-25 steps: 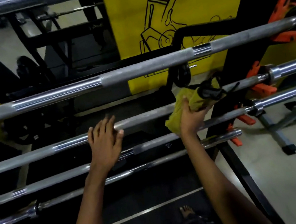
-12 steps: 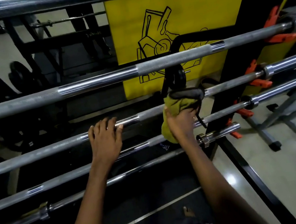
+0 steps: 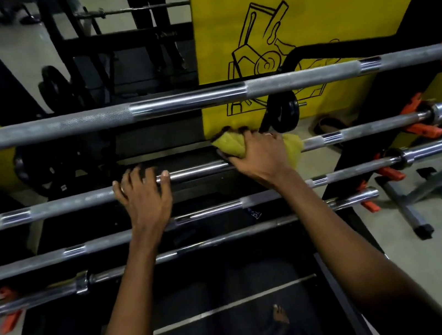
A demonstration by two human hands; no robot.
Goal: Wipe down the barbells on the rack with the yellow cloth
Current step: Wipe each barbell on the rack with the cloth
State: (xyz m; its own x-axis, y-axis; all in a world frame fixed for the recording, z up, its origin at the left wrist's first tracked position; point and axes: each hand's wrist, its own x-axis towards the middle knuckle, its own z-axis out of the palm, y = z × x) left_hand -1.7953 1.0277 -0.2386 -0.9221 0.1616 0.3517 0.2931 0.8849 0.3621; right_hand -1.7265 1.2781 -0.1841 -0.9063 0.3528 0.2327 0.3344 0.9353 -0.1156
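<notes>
Yellow cloth (image 3: pixel 229 145): bunched round the middle barbell (image 3: pixel 69 204) and held there by the right grip (image 3: pixel 259 158), whose fingers are closed over cloth and bar together; much of the cloth is hidden under that grip, with folds showing at either side. Left grip (image 3: pixel 144 199): fingers curled over the same barbell, near the cloth, to its left. Upper barbell (image 3: pixel 189 101): carried above, crossing in front of a yellow wall panel (image 3: pixel 304 9) marked with a black line drawing. Lower barbell (image 3: pixel 96 246) and lowest barbell (image 3: pixel 46 295): each partly covered by the forearms. Rack (image 3: pixel 375 105): black upright at right, fitted with orange hooks (image 3: pixel 422 131) by the bar ends. Black weight plate (image 3: pixel 284 111): seen just behind the cloth. Bare foot (image 3: pixel 279 314): placed on the dark floor mat (image 3: pixel 232 281) below
</notes>
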